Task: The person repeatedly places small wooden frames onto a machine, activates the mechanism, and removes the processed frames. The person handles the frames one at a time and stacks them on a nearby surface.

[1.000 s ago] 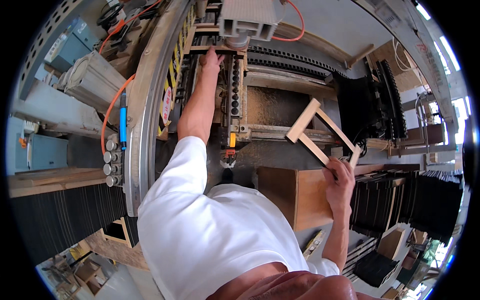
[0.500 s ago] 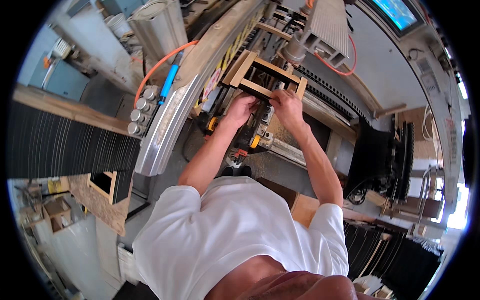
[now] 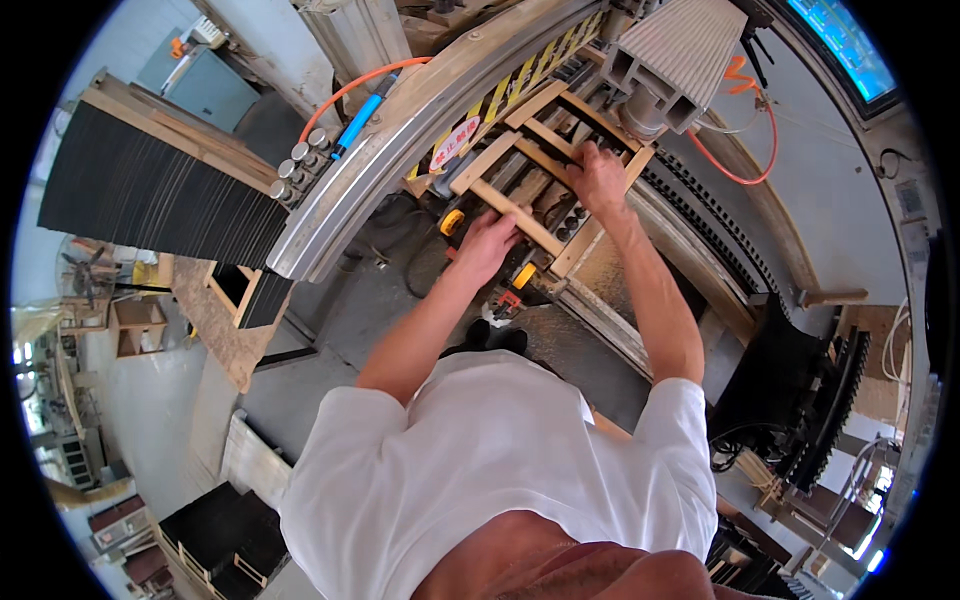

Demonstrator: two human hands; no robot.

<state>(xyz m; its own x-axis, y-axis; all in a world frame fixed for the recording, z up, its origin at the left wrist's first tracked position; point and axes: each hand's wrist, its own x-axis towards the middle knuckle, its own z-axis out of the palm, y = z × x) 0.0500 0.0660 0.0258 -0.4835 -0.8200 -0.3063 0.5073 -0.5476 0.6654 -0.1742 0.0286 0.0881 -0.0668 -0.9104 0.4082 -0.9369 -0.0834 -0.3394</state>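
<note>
- Workshop floor grey and dusty, with a long machine [image 3: 420,130] running slantwise in front of us and black panels [image 3: 150,190] stacked beyond our left arm.
- We had a pale wooden frame [image 3: 530,165] lying flat on the machine bed, under both our hands.
- Our left hand [image 3: 487,245] was closed over the frame's near rail, fingers wrapped round it, just beside a yellow knob [image 3: 452,221].
- Our right hand [image 3: 598,180] pressed down on a cross slat further in, fingers curled over the slat's edge; how tightly it gripped, we could not tell.
- Just past our right hand hung a grey ribbed housing [image 3: 675,55], with an orange hose [image 3: 745,150] looping to its right.
- Below our left hand, an orange clamp handle [image 3: 522,276] stuck out from the bed.
</note>
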